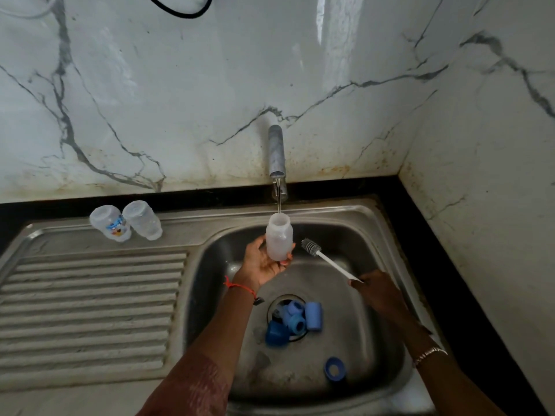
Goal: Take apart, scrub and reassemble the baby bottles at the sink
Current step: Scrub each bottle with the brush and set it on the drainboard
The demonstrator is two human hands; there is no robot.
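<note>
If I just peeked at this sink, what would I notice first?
Probably the white bottle the left hand holds up under the running tap, with the brush in the right hand beside it. Next, the blue bottle parts heaped over the drain.

head view, looking down, near sink [345, 211]
</note>
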